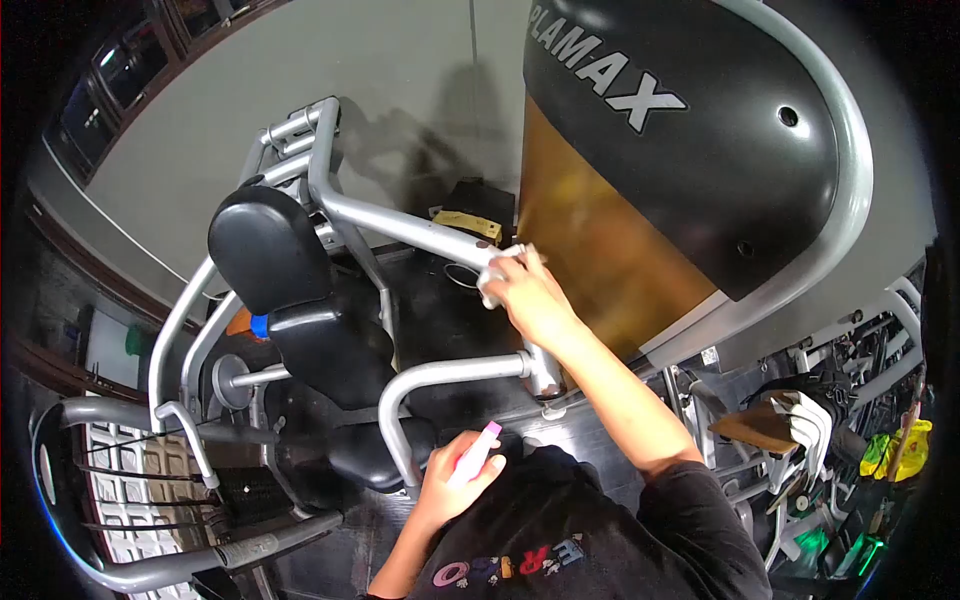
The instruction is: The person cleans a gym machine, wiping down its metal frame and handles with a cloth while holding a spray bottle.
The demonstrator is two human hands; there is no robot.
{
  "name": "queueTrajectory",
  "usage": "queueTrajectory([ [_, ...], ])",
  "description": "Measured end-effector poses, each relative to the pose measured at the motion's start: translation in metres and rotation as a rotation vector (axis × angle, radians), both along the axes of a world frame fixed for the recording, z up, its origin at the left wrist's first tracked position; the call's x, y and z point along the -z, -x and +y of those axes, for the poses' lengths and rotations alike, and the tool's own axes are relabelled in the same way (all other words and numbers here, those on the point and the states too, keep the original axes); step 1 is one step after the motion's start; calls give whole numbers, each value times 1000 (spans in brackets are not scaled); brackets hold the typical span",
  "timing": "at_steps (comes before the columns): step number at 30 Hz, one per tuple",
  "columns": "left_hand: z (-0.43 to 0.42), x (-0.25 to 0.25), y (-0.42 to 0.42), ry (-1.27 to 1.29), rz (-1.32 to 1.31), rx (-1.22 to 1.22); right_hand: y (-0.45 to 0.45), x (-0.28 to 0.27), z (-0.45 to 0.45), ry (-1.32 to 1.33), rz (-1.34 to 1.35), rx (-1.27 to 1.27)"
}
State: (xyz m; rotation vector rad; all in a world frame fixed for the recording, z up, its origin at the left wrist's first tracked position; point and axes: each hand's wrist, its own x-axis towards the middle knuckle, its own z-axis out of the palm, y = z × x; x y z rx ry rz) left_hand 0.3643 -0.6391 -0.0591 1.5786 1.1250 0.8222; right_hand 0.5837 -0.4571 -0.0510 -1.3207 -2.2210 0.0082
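Note:
My left hand [445, 487], low in front of my body, is wrapped round a small white bottle [470, 463] with a pink cap. My right hand [533, 300] reaches forward and presses a white cloth [490, 286] against the silver tube frame [420, 232] of an exercise machine, near the bend where the tube turns down. Part of the cloth is hidden under my fingers. Just left of my left hand, a curved silver handle [440, 372] joins the lower end of the tube. The machine's black padded backrest [265, 245] stands farther left.
A large black and silver machine housing [700, 130] with PLAMAX lettering rises at the right. Behind the tube, a yellow item [468, 224] lies by a dark box near the wall. More gym equipment [820, 500] crowds the lower right, with a yellow bag [900, 450]. A curved rail [190, 570] runs lower left.

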Motion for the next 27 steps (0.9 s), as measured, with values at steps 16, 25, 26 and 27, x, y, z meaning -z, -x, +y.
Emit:
queueTrajectory([
  [16,11,8,30,35,-57,178,-21,0,-50,106,348,260],
  [25,22,19,36,11,-120,256,-57,12,-168,397,520,246],
  [26,23,19,36,11,-118,268,-58,11,-172,359,534,262],
  [27,23,18,35,18,-132,264,-57,8,-171,301,524,294],
])
